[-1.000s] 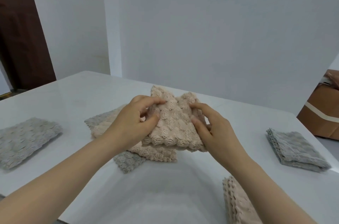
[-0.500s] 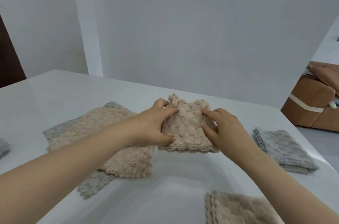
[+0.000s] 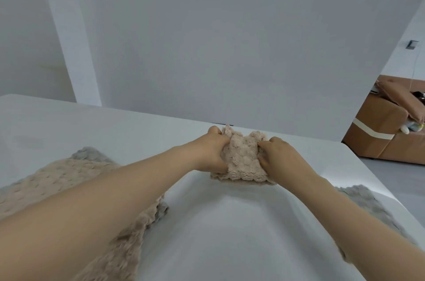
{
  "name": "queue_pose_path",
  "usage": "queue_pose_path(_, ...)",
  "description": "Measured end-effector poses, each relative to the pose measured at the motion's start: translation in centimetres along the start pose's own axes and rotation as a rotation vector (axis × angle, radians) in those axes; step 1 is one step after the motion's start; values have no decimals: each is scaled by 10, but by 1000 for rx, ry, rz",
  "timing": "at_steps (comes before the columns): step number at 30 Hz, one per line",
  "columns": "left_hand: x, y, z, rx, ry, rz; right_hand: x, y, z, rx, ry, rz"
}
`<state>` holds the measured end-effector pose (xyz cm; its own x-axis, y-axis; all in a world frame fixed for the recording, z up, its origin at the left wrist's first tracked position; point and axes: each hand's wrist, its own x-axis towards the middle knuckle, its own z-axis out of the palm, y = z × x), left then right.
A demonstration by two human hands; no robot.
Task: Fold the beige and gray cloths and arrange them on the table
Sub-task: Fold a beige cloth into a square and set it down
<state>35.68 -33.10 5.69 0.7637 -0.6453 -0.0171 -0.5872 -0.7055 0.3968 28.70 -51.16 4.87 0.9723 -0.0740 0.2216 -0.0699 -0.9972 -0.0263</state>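
Folded beige cloth: It is small, fluffy and bumpy. Its low edge sits on the white desk, far out near the back edge. Its top corners stick up between the two hands.

Left hand: It grips the left side of the folded beige cloth. The thumb is at the low left edge and the fingers curl over the top left corner, so they pinch the cloth.

Right hand: It grips the right side of the same cloth. Its fingers are bent and pressed into the fluff, and they pinch the cloth too.

Open beige cloth: It lies flat on the left of the desk, under the left arm. It is well apart from the folded one.

Gray cloth under it: It pokes out past the far edge of the open beige cloth, and a small gray bit shows at the near right edge too.

Folded gray cloth: It is on the right of the desk, near the edge, partly hidden by the right arm. It looks blurry.

Brown sofa: It stands on the floor past the right end of the desk.

Wall: It is plain and pale, right behind the desk.
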Motion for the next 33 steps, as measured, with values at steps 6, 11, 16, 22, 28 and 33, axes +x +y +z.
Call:
queue_pose_path(6,64,-10,16,-23,38,-44,58,24,26,6,-31,15)
queue_pose_path(11,105,-12,23,37,53,-112,94,39,43,-19,-55,60)
queue_pose_path(16,123,-15,34,102,55,-97,107,49,56,-22,-62,126)
queue_pose_path(22,111,-13,28,146,151,-14,95,52,50,-80,10,110)
queue_pose_path(28,70,2,11,183,182,31,65,34,22,-103,3,42)
queue_pose_path(33,11,14,-12,183,204,44,22,12,-6,-76,22,-2)
